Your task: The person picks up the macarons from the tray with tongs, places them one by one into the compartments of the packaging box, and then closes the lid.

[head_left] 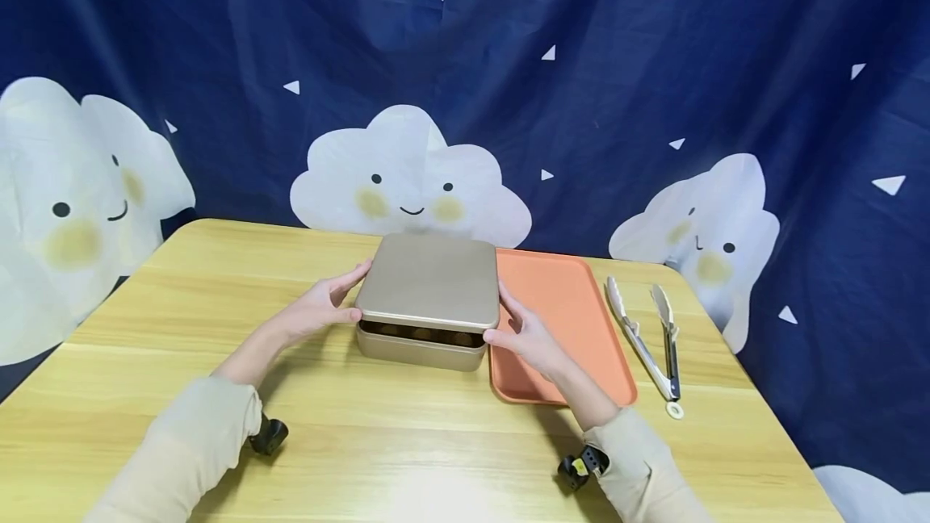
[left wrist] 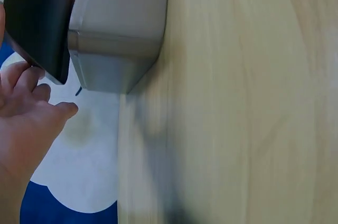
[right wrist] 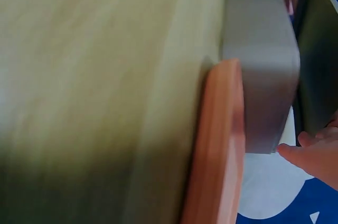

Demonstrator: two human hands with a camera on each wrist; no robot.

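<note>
A square, bronze-coloured metal box [head_left: 421, 352] stands on the table, its lid [head_left: 432, 277] raised and tilted so that a dark gap shows along the front. Several round brownish things [head_left: 421, 333] are partly visible inside; their kind cannot be told. My left hand [head_left: 312, 313] holds the lid's left side, with fingers under its edge in the left wrist view. On the other side, my right hand [head_left: 534, 341] grips the lid's right edge, the thumb near the front corner. In the right wrist view the lid [right wrist: 319, 60] stands apart from the box [right wrist: 264, 76].
An orange tray [head_left: 567, 321] lies right beside the box. Farther right, metal tongs [head_left: 647, 345] with spread arms rest on the wooden table [head_left: 349, 434]. Behind the table hangs a dark blue curtain [head_left: 508, 39] with smiling clouds.
</note>
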